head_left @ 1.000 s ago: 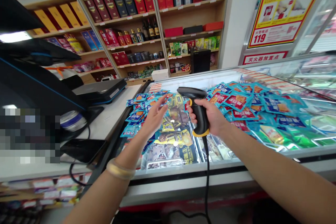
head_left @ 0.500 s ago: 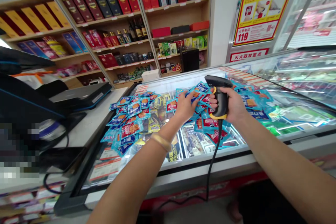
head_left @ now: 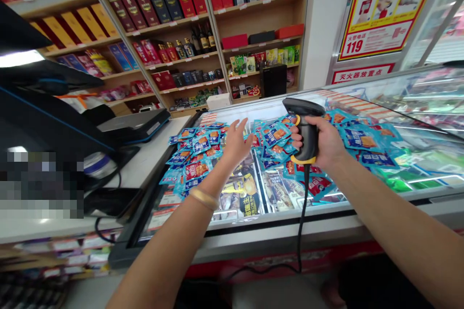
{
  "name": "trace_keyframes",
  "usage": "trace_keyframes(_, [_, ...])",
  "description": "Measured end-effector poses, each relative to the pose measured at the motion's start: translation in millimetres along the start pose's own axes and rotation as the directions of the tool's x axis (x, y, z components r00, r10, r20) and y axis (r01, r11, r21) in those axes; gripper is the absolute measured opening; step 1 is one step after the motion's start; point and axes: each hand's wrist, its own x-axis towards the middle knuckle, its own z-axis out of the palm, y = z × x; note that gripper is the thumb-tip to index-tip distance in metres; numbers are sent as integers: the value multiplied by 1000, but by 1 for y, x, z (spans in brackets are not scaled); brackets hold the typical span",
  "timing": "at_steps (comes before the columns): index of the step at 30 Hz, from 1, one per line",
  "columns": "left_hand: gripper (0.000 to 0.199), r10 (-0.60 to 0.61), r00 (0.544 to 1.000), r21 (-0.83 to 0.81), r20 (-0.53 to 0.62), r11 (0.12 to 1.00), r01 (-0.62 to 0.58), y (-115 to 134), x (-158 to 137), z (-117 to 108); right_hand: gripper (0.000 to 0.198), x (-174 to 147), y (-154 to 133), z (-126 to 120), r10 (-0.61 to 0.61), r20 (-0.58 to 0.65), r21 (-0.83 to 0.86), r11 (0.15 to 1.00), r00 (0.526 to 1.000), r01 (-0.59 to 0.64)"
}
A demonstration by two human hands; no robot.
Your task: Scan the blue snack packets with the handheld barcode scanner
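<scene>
Head cam: your hands are well apart over the glass-topped case (head_left: 253, 235). R hand (head_left: 329, 144) is wrapped tight round the grip of the blk/yellow scanner (head_left: 308, 140), head up, cord (head_left: 300, 231) hanging off the bottom past the case's front edge. Scanner's over the R pile of blue pkts (head_left: 274, 135). And your L hand (head_left: 235, 147): open, fingers spread, btwn that pile and the L pile of blue pkts (head_left: 197, 146); can't tell if it's touching any. Gold bracelet (head_left: 204, 198) on your L wrist.
</scene>
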Motion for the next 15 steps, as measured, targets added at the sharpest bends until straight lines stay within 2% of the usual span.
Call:
trace_keyframes(3, [52,-70,990,66,-124,995,78,-35,-6,-31,9,6,21,24,62,62,-20,998,996,-61])
trace_keyframes(5, [53,-183,967,129,-174,970,207,-52,-12,-49,10,11,37,42,117,92,-33,993,989,-114])
trace_keyframes(7, [56,-317,931,189,-181,918,349,-62,-19,-62,9,15,54,57,189,110,-44,982,976,-185])
trace_keyframes(9, [61,-418,896,248,-149,861,443,-66,-25,-68,9,18,70,69,264,120,-52,964,957,-260])
trace_keyframes(12, [68,-467,880,343,-89,815,467,-68,-29,-69,9,17,87,74,347,152,-78,937,925,-339])
trace_keyframes(15, [62,-466,884,442,-32,787,431,-69,-30,-65,10,14,95,68,395,185,-118,918,900,-379])
